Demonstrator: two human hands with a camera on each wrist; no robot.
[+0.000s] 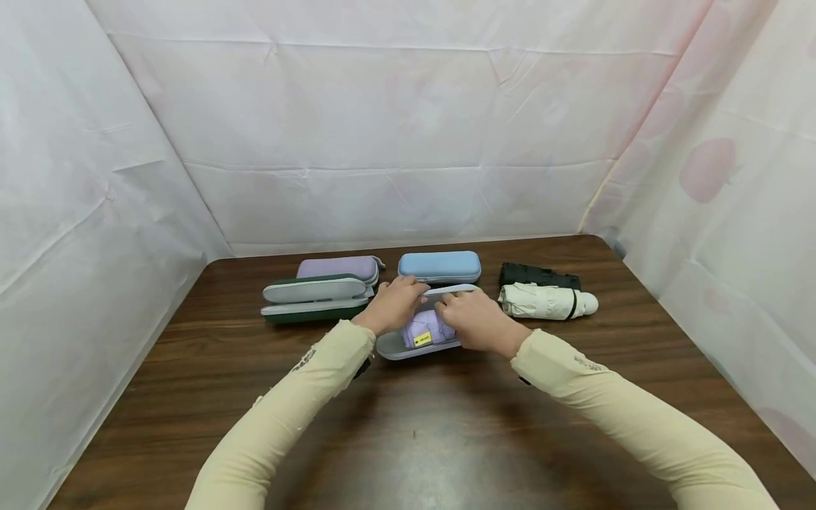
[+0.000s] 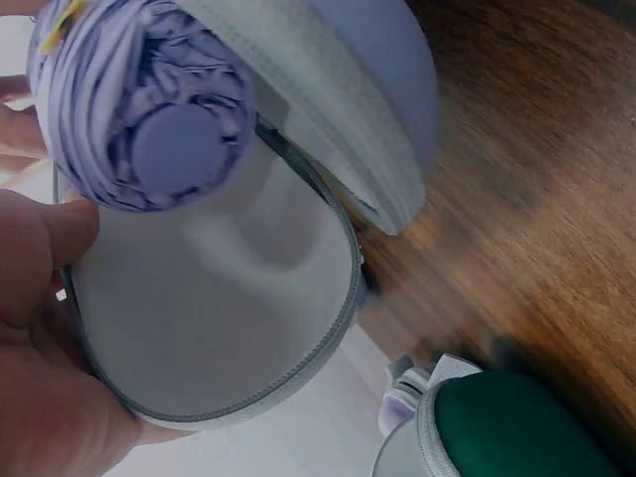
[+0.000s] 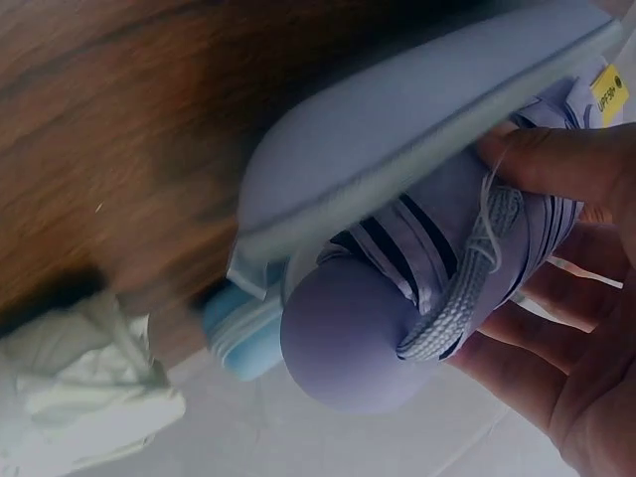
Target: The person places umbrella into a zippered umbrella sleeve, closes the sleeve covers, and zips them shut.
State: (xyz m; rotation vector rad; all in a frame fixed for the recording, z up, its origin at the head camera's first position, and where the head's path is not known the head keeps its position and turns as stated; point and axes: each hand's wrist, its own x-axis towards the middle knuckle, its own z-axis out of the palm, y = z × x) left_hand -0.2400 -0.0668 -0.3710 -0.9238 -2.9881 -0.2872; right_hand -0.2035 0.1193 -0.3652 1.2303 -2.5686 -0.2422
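Observation:
A folded lavender umbrella with a yellow tag lies at the mouth of an open zippered case, lavender outside and pale grey inside. My right hand grips the umbrella near its handle end, thumb on one side and fingers round the other. In the right wrist view, its rounded handle and braided wrist strap show beside the case wall. The left hand holds the far half of the case by its zippered rim. Close to those fingers, the left wrist view shows the umbrella's flat round end.
Left of the hands, a dark green case lies open, with a closed purple case behind it. A closed light blue case sits farther back. On the right lie a cream folded umbrella and a black one.

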